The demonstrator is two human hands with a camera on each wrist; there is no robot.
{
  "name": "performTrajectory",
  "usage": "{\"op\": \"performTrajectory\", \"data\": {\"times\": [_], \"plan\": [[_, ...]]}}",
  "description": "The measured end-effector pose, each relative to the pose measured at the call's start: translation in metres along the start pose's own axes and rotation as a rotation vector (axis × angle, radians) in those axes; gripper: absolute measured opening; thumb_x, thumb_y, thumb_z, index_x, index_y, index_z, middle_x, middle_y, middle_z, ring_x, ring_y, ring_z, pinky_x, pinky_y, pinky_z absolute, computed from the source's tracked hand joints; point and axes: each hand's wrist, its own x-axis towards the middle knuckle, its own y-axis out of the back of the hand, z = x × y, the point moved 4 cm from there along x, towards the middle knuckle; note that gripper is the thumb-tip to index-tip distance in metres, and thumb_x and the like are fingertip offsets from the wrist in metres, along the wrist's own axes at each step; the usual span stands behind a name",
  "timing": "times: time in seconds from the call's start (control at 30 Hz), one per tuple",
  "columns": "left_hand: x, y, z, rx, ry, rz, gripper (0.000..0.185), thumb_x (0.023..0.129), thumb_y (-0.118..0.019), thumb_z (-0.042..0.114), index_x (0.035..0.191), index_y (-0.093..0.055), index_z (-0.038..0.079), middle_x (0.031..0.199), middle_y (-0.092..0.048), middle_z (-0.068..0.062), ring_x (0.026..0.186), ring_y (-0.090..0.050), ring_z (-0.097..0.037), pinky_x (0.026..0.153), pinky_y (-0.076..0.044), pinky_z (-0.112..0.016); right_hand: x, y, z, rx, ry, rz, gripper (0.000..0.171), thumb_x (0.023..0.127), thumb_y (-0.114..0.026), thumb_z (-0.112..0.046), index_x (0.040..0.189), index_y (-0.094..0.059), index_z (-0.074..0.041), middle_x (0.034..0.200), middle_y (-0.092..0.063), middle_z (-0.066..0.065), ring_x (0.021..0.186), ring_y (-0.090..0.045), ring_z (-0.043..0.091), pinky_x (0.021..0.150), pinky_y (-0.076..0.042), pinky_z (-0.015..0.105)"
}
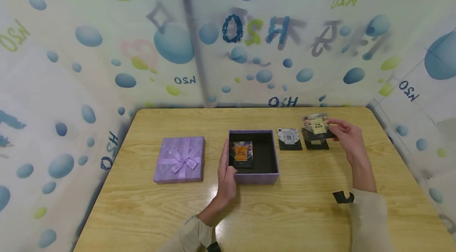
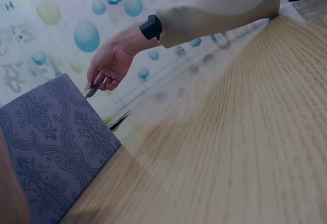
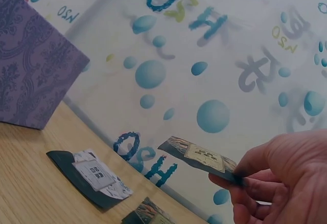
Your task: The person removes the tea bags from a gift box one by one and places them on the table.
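My left hand (image 1: 226,179) holds the left side of a purple gift box base (image 1: 256,179), its fingers along the outer wall and its thumb at the near left corner. Inside the black-lined box lies a dark packet with an orange label (image 1: 241,153). My right hand (image 1: 347,137) pinches the right edge of a dark printed packet with a cream label (image 3: 204,156), raised above the table. A similar packet (image 1: 316,144) lies under it, partly hidden in the head view. Left of that one rests a packet with a white label (image 1: 289,139).
A purple lid with a ribbon bow (image 1: 179,160) sits on the wooden table (image 1: 285,212), left of the box. Behind the table's far edge stands a printed backdrop (image 1: 228,70). Black straps (image 1: 343,197) hang at the sleeves.
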Motion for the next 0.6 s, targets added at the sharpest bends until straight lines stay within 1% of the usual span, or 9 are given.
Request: {"op": "performTrajectory", "data": {"times": [0.1, 0.3, 0.5, 0.6], "plan": [[0.000, 0.000, 0.000, 0.006, -0.001, -0.001, 0.091, 0.079, -0.031, -0.012, 0.167, -0.021, 0.007, 0.172, -0.022, -0.013, 0.159, -0.016, -0.029, 0.123, -0.014, -0.019, 0.002, 0.004, 0.005, -0.010, -0.021, 0.011, 0.028, 0.104, -0.063, -0.021, 0.131, -0.070, -0.015, 0.090, -0.072, -0.024, 0.087, -0.060, 0.001, 0.070, -0.052, 0.018], [0.000, 0.001, 0.001, 0.014, 0.000, -0.002, 0.090, 0.079, -0.031, -0.011, 0.167, -0.021, 0.008, 0.172, -0.021, -0.016, 0.159, -0.015, -0.028, 0.122, -0.014, -0.018, 0.004, 0.011, 0.011, 0.002, -0.043, 0.030, 0.024, 0.104, -0.062, -0.019, 0.126, -0.071, -0.019, 0.088, -0.071, -0.022, 0.086, -0.060, 0.000, 0.069, -0.051, 0.017], [0.000, 0.000, 0.000, 0.029, 0.001, -0.002, 0.090, 0.080, -0.031, -0.010, 0.167, -0.021, 0.009, 0.172, -0.021, -0.019, 0.159, -0.015, -0.028, 0.122, -0.014, -0.018, 0.003, 0.017, 0.015, 0.032, -0.068, 0.050, 0.021, 0.104, -0.062, -0.016, 0.120, -0.073, -0.023, 0.086, -0.071, -0.022, 0.085, -0.059, 0.000, 0.067, -0.051, 0.016], [0.000, 0.000, 0.000, 0.028, -0.002, -0.005, 0.090, 0.080, -0.031, -0.010, 0.167, -0.021, 0.009, 0.172, -0.021, -0.018, 0.159, -0.015, -0.028, 0.122, -0.014, -0.018, 0.002, 0.021, 0.018, 0.060, -0.076, 0.059, 0.021, 0.104, -0.061, -0.014, 0.118, -0.073, -0.025, 0.087, -0.071, -0.022, 0.084, -0.059, 0.000, 0.066, -0.051, 0.016]]}}
